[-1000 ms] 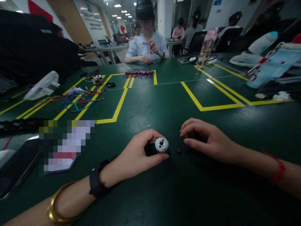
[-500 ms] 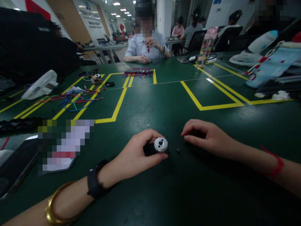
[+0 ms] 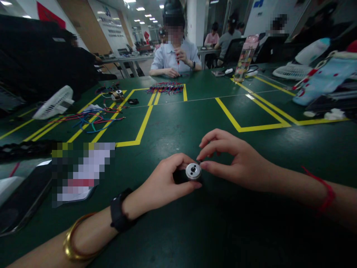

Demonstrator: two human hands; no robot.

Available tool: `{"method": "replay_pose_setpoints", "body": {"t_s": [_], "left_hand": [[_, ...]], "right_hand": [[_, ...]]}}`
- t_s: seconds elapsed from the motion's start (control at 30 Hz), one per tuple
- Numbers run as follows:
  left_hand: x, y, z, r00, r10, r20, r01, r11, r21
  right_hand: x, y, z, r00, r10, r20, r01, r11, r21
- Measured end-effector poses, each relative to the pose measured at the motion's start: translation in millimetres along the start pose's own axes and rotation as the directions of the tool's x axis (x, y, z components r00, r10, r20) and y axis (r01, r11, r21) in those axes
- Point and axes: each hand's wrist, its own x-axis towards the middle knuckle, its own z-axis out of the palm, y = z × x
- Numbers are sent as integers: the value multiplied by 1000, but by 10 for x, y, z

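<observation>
My left hand (image 3: 164,182) is closed round a small motor (image 3: 193,171), a short cylinder with its silver round end facing up. That end shows a dark centre and two small dark holes. Thumb and fingers grip it from the sides, just above the green table. Close on its right, my right hand (image 3: 231,156) pinches a tiny dark ring-like part (image 3: 198,162) between thumb and forefinger, at the motor's upper right rim. The fingertips hide much of this part, and I cannot tell whether it touches the motor.
On the left lie a phone (image 3: 25,197), a blurred packet (image 3: 83,175), loose wires (image 3: 92,121) and a white fan (image 3: 54,104). A wire bundle (image 3: 167,88) sits before a person (image 3: 174,56) opposite, who holds a screwdriver. A bottle (image 3: 245,59) and a blue bag (image 3: 320,82) stand right.
My right hand has moved left to the motor and picked the tiny dark part up from the table. My left hand keeps its hold on the motor.
</observation>
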Motion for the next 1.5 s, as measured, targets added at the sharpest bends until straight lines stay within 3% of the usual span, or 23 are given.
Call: {"method": "replay_pose_setpoints", "body": {"t_s": [0.17, 0.27, 0.43, 0.6, 0.7, 0.9, 1.1, 1.2, 1.27, 1.43, 1.5], "left_hand": [[-3, -21, 8, 1000, -3, -4, 3, 1000, 25], [2, -4, 0, 1000, -1, 1, 1, 1000, 12], [12, 34, -22, 1000, 12, 20, -12, 1000, -4], [7, 43, -31, 999, 9, 36, -8, 1000, -11], [0, 38, -34, 999, 6, 32, -6, 1000, -9], [-1, 35, -43, 999, -1, 38, 1, 1000, -2], [-3, 31, -36, 999, -1, 35, 1, 1000, -1], [-1, 30, -28, 1000, 11, 29, -11, 1000, 1], [0, 30, -24, 1000, 16, 22, -16, 1000, -2], [-3, 11, -11, 1000, 13, 11, -13, 1000, 4], [-6, -5, -3, 1000, 9, 3, -9, 1000, 19]], "right_hand": [[56, -86, 84, 996, -37, 79, 38, 999, -9], [20, -69, 52, 998, -12, 64, 13, 1000, -10], [-97, 117, -76, 985, 171, -15, -171, 985, 26], [-259, 367, -92, 914, 398, -81, -388, 914, 118], [-316, 413, -88, 889, 447, -100, -424, 885, 190], [-334, 403, -110, 884, 461, -76, -436, 872, 225], [-335, 423, -88, 903, 426, -52, -416, 898, 143], [-279, 376, -58, 962, 261, 85, -258, 965, -41], [-213, 298, -37, 970, 158, 184, -142, 985, -96], [-16, 29, 40, 997, 38, 65, -37, 999, -24], [47, -51, 69, 996, -35, 77, 38, 999, -32]]}}
